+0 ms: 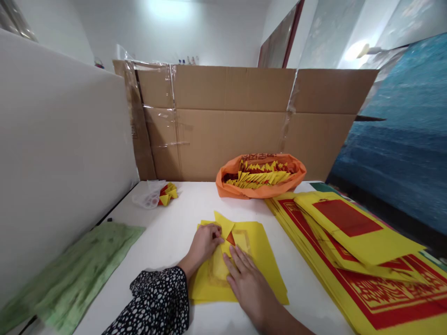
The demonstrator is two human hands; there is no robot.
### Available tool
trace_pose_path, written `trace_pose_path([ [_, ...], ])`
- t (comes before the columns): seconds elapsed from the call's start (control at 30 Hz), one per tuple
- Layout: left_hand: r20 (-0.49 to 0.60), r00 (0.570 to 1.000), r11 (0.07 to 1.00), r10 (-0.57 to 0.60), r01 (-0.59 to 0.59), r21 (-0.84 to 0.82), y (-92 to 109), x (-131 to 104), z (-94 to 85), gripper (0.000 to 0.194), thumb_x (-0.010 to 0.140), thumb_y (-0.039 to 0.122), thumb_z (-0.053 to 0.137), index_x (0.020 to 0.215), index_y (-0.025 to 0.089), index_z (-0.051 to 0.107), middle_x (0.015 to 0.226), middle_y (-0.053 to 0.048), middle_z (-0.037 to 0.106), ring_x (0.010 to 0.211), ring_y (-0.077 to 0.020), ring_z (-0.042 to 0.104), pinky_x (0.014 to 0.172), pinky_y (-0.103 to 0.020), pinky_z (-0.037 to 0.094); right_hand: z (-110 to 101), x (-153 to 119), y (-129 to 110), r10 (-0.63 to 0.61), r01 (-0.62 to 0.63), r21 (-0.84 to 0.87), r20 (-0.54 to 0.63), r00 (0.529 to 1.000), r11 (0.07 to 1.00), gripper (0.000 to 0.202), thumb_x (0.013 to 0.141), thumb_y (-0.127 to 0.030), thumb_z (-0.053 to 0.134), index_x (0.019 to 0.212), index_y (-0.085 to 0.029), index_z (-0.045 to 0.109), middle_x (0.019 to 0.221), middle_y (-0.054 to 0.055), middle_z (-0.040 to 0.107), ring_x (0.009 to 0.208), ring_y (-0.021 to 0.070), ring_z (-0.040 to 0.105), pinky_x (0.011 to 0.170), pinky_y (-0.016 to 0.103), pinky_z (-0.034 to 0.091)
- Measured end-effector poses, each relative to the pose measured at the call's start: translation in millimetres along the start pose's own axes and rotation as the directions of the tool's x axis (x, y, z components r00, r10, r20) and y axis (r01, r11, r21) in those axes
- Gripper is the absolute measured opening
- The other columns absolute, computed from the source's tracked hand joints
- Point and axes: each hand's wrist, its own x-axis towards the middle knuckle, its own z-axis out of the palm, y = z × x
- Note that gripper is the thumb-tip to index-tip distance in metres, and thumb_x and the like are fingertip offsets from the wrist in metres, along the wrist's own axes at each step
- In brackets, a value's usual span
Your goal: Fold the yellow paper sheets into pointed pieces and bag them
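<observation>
A folded yellow paper piece with a small red-orange patch stands out over a stack of yellow sheets on the white table. My left hand pinches the left side of the folded piece, its fingers curled together. My right hand lies with fingers stretched out, its fingertips at the lower end of the folded piece and over the stack. A pale rectangle with a darker border shows on the top sheet, partly covered by both hands.
An orange bag of folded yellow-red pieces stands at the back, before a cardboard panel. Yellow-red printed papers lie right. A green cloth lies left. Behind it are a clear plastic item and folded pieces.
</observation>
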Motion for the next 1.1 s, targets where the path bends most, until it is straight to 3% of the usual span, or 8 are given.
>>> trace_pose_path([
  [0.37,0.012,1.0,1.0,-0.023,0.024,-0.011,1.1,-1.0,0.8,0.016,0.072,0.004,0.064,0.063,0.017,0.061,0.095,-0.004,0.071,0.089,-0.0191,0.065,0.081,-0.028,0.046,-3.2,2.0,0.8,0.032,-0.036,0.061,0.056,0.998,0.997,0.048,0.097,-0.04,0.045,0.143,-0.026,0.044,0.154,0.006,0.029,0.143,0.0267,0.025,0.115,0.045,0.03],
  [0.43,-0.006,1.0,0.999,-0.01,0.011,0.047,3.3,-3.9,3.8,0.014,0.072,0.004,0.063,0.073,0.018,0.063,0.096,-0.005,0.07,0.089,-0.0199,0.064,0.081,-0.03,0.046,-1.8,3.0,0.2,0.033,-0.037,0.069,0.05,0.998,0.997,0.048,0.097,-0.04,0.046,0.143,-0.026,0.045,0.154,0.007,0.031,0.143,0.027,0.026,0.115,0.045,0.031],
  [0.6,0.021,0.996,0.971,0.084,-0.086,0.225,7.4,-11.8,10.4,0.023,0.078,0.009,0.061,0.096,0.022,0.066,0.126,-0.009,0.059,0.113,-0.0275,0.055,0.094,-0.04,0.037,-6.8,1.1,-0.5,0.042,-0.045,0.105,0.025,0.999,0.994,0.053,0.09,-0.042,0.059,0.14,-0.027,0.049,0.151,0.007,0.036,0.142,0.0316,0.027,0.114,0.05,0.031],
  [0.7,-0.001,1.0,0.976,0.023,-0.022,0.219,5.5,-10.7,7.1,0.026,0.078,0.01,0.062,0.1,0.023,0.065,0.119,-0.008,0.062,0.112,-0.0284,0.055,0.094,-0.042,0.036,-22.7,1.6,9.4,-0.015,-0.001,0.253,0.06,0.998,0.968,0.058,0.083,-0.043,0.067,0.137,-0.027,0.053,0.151,0.01,0.038,0.141,0.0353,0.028,0.111,0.054,0.031],
  [0.77,-0.024,1.0,0.98,-0.007,0.012,0.201,4.7,-9.0,4.2,0.027,0.076,0.01,0.063,0.1,0.022,0.065,0.112,-0.008,0.064,0.108,-0.0275,0.056,0.093,-0.042,0.037,-35.7,9.7,21.7,0.025,-0.053,0.438,0.07,0.997,0.897,0.05,0.085,-0.044,0.063,0.131,-0.024,0.059,0.141,0.012,0.051,0.133,0.0345,0.043,0.106,0.051,0.039],
  [0.87,-0.024,1.0,0.983,-0.005,0.009,0.181,5.7,-8.6,4.4,0.02,0.076,0.009,0.061,0.092,0.02,0.066,0.107,-0.007,0.064,0.103,-0.0256,0.058,0.092,-0.04,0.039,-46.8,37.9,42.3,0.264,-0.217,0.688,0.038,0.964,0.693,0.041,0.086,-0.038,0.059,0.122,-0.021,0.061,0.117,0.01,0.068,0.107,0.0269,0.064,0.093,0.043,0.049],
  [0.93,-0.032,0.999,0.984,0.012,-0.007,0.176,6.4,-10.1,7.6,0.017,0.077,0.007,0.059,0.086,0.019,0.067,0.108,-0.008,0.063,0.103,-0.0247,0.058,0.092,-0.039,0.041,-44.2,63.8,52.1,0.383,-0.248,0.786,0.016,0.924,0.567,0.046,0.075,-0.032,0.069,0.118,-0.021,0.058,0.123,0.009,0.062,0.103,0.0243,0.064,0.09,0.039,0.05],
  [1.1,-0.054,0.998,0.996,0.02,-0.015,0.093,0.1,-15.6,11.8,0.007,0.075,0.011,0.065,0.079,0.017,0.064,0.106,-0.008,0.061,0.103,-0.0253,0.057,0.093,-0.039,0.043,-19.5,118.3,56.0,0.434,-0.281,0.835,0.057,0.899,0.473,0.053,0.066,-0.025,0.072,0.115,-0.019,0.053,0.118,0.012,0.058,0.09,0.0202,0.064,0.076,0.035,0.054],
])
